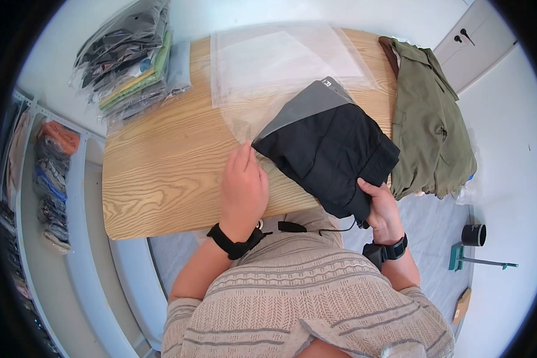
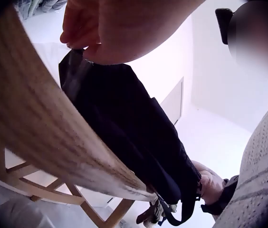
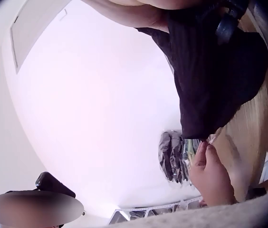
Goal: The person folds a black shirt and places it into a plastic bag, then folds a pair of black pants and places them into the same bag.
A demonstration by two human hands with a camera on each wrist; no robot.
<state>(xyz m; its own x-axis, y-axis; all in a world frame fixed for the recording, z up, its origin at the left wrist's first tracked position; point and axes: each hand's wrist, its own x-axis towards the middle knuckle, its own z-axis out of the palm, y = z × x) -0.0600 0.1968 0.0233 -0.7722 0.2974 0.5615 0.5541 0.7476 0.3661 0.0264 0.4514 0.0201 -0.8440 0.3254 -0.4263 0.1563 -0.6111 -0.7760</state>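
Note:
A folded black garment (image 1: 331, 158) slants over the table's front edge, its far end inside a clear plastic bag (image 1: 235, 119) that makes the cloth look grey. My left hand (image 1: 244, 182) pinches the bag's mouth at the garment's left corner; in the left wrist view, the left fingertips (image 2: 79, 42) meet right at that corner. With the thumb on top, my right hand (image 1: 383, 209) grips the garment's near end. A dark strap (image 2: 184, 213) hangs from this end in the left wrist view. The fingers under the cloth are hidden.
More clear bags (image 1: 280, 59) lie flat at the back of the wooden table (image 1: 155, 185). Bagged clothes (image 1: 128, 65) are stacked at the back left. Olive-green clothing (image 1: 426, 125) is piled along the right edge. Shelves (image 1: 59, 197) with packed clothes stand at the left.

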